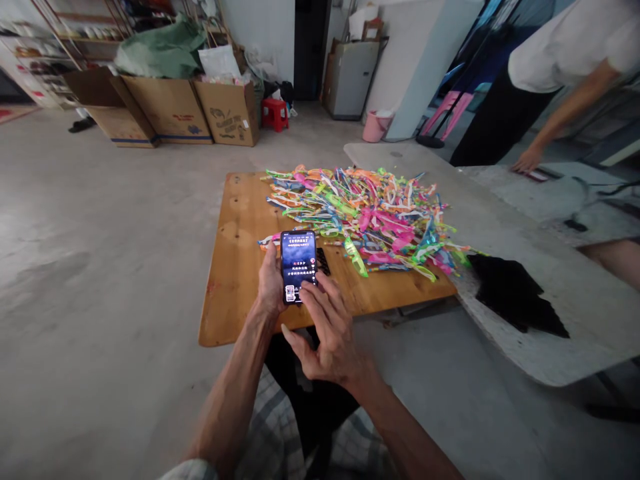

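Left hand: the left hand [271, 280] is closed around the left edge of a phone [299, 266], thumb side against the case; the fingers behind the phone are hidden by it.
Right hand: the right hand [327, 333] lies open and loosely spread, holding nothing; its fingertips [306, 293] touch the lower part of the phone's screen.
Phone: held upright above the near edge of the wooden board [235, 267], screen lit and facing the camera; the text on it is too small to read.
Dark object: a small dark, grid-patterned item [323, 260] shows just right of the phone, mostly covered by it; what it is cannot be told.
Coloured pile: a heap of bright plastic pieces [365, 220] in pink, green, orange and blue covers the far right part of the board; single pieces are hard to separate.
Grey table: a worn grey tabletop [550, 267] adjoins the board on the right, with a black patch [515, 293] on it whose nature is unclear.
Other person: a person in a white shirt [570, 40] stands at the far right, cut off by the frame, one hand [526, 160] on the grey table.
Background: cardboard boxes [170, 107] and a red stool [275, 113] stand near the far wall.
Lap: checked cloth [280, 440] shows below the forearms, partly hidden.
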The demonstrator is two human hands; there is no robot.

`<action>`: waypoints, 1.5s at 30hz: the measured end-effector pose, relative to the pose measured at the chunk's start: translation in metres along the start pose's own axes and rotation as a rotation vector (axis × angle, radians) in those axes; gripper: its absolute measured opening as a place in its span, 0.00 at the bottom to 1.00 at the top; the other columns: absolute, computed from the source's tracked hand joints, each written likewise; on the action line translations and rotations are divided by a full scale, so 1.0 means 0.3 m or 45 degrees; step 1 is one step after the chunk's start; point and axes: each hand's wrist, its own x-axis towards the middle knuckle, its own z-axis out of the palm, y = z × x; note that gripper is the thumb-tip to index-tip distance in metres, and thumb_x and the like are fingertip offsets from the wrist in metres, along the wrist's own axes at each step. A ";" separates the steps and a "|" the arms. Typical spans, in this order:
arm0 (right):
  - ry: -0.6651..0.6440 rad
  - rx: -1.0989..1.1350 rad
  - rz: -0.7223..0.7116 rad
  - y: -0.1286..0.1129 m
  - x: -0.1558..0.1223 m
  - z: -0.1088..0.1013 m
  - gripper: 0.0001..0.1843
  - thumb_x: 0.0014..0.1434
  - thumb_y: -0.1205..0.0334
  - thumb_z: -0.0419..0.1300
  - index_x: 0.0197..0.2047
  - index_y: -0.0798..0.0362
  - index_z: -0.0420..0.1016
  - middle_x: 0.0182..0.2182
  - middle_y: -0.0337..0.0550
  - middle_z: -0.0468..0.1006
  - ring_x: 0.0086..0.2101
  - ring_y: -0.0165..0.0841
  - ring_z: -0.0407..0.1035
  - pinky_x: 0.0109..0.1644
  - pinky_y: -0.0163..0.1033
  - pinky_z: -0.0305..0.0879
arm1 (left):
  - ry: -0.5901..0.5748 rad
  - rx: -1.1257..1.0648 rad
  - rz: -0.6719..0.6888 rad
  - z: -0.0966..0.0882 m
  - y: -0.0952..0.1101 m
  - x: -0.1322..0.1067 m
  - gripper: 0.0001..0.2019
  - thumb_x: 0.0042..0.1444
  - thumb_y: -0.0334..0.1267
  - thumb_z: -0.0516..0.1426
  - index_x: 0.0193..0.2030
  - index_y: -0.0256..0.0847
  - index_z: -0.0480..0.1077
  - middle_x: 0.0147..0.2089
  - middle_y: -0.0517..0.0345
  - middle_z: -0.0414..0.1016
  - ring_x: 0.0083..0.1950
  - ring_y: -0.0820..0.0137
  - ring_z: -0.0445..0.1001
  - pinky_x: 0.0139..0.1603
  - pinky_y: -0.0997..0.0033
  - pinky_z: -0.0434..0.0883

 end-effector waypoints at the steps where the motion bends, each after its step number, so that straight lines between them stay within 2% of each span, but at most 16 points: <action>1: -0.005 -0.007 0.001 -0.001 -0.001 0.001 0.33 0.61 0.55 0.62 0.65 0.62 0.63 0.61 0.61 0.71 0.68 0.57 0.53 0.69 0.70 0.55 | -0.013 0.004 -0.002 -0.002 -0.001 0.001 0.37 0.70 0.57 0.38 0.35 0.29 0.77 0.30 0.41 0.80 0.28 0.61 0.80 0.34 0.65 0.78; 8: -0.036 -0.069 0.019 -0.008 0.005 0.004 0.33 0.62 0.53 0.62 0.64 0.63 0.63 0.62 0.61 0.70 0.68 0.58 0.53 0.68 0.71 0.55 | -0.074 -0.005 -0.037 -0.025 -0.009 0.007 0.38 0.69 0.59 0.38 0.38 0.28 0.78 0.33 0.39 0.81 0.30 0.60 0.81 0.34 0.64 0.79; 11: -0.036 -0.093 0.029 -0.009 0.012 0.010 0.33 0.62 0.52 0.62 0.64 0.63 0.64 0.61 0.61 0.70 0.68 0.57 0.53 0.69 0.71 0.54 | -0.046 0.001 -0.022 -0.025 -0.010 0.003 0.37 0.69 0.58 0.39 0.38 0.29 0.78 0.32 0.40 0.81 0.29 0.60 0.80 0.34 0.64 0.78; 13: -0.051 -0.102 0.032 -0.007 0.020 0.016 0.33 0.63 0.51 0.61 0.64 0.63 0.64 0.61 0.60 0.70 0.68 0.57 0.52 0.69 0.71 0.53 | -0.037 0.011 -0.033 -0.023 -0.010 -0.002 0.37 0.70 0.58 0.38 0.38 0.28 0.78 0.33 0.39 0.81 0.30 0.60 0.81 0.35 0.63 0.79; 16: -0.058 -0.114 0.036 0.001 0.046 0.022 0.33 0.63 0.52 0.61 0.64 0.63 0.63 0.62 0.60 0.70 0.68 0.57 0.51 0.69 0.71 0.52 | -0.090 -0.014 -0.042 -0.022 -0.015 -0.010 0.37 0.70 0.58 0.38 0.44 0.26 0.78 0.37 0.37 0.82 0.35 0.58 0.82 0.40 0.61 0.79; 20: -0.002 -0.126 0.031 0.020 0.089 0.014 0.34 0.62 0.51 0.62 0.66 0.61 0.62 0.63 0.58 0.69 0.68 0.56 0.52 0.70 0.70 0.51 | -0.122 -0.147 0.031 -0.033 -0.031 -0.013 0.30 0.71 0.53 0.43 0.46 0.31 0.78 0.40 0.44 0.83 0.37 0.62 0.82 0.44 0.65 0.79; 25: 0.108 -0.078 0.039 0.030 0.088 -0.012 0.34 0.62 0.54 0.62 0.66 0.60 0.61 0.62 0.59 0.70 0.67 0.56 0.55 0.68 0.70 0.56 | -0.137 -0.168 0.040 -0.054 -0.038 0.004 0.29 0.70 0.54 0.45 0.50 0.31 0.77 0.43 0.44 0.83 0.41 0.60 0.82 0.48 0.62 0.78; 28: 0.153 -0.020 0.019 0.024 0.061 -0.022 0.33 0.61 0.57 0.63 0.65 0.60 0.62 0.59 0.59 0.73 0.65 0.55 0.59 0.66 0.69 0.60 | -0.106 -0.155 0.041 -0.059 -0.034 0.013 0.29 0.69 0.55 0.46 0.49 0.31 0.77 0.41 0.44 0.83 0.38 0.61 0.82 0.46 0.63 0.79; 32: 0.152 0.025 -0.009 0.011 0.027 -0.024 0.33 0.60 0.59 0.64 0.64 0.61 0.63 0.58 0.61 0.73 0.65 0.56 0.60 0.66 0.69 0.60 | -0.061 -0.079 -0.062 -0.042 -0.026 0.007 0.36 0.70 0.58 0.40 0.43 0.27 0.78 0.35 0.40 0.82 0.35 0.57 0.82 0.41 0.59 0.79; 36: 0.143 0.059 -0.004 0.004 -0.002 -0.013 0.32 0.60 0.59 0.63 0.64 0.61 0.63 0.56 0.61 0.74 0.65 0.55 0.60 0.65 0.69 0.62 | -0.028 -0.075 -0.031 -0.026 -0.023 -0.003 0.36 0.69 0.58 0.40 0.43 0.28 0.78 0.34 0.40 0.81 0.36 0.56 0.82 0.43 0.57 0.79; 41: 0.146 0.096 -0.022 -0.002 -0.029 0.000 0.32 0.60 0.59 0.62 0.64 0.61 0.63 0.57 0.60 0.74 0.66 0.56 0.58 0.65 0.69 0.62 | -0.034 -0.046 0.000 -0.026 -0.018 -0.001 0.36 0.70 0.58 0.39 0.37 0.29 0.77 0.31 0.41 0.80 0.36 0.58 0.82 0.42 0.61 0.79; 45: 0.093 0.081 -0.012 -0.007 -0.028 -0.002 0.31 0.60 0.58 0.62 0.64 0.62 0.64 0.57 0.62 0.73 0.66 0.56 0.57 0.66 0.69 0.60 | -0.028 -0.068 0.015 -0.025 -0.018 0.006 0.35 0.70 0.58 0.40 0.39 0.29 0.77 0.31 0.42 0.80 0.35 0.58 0.82 0.41 0.60 0.79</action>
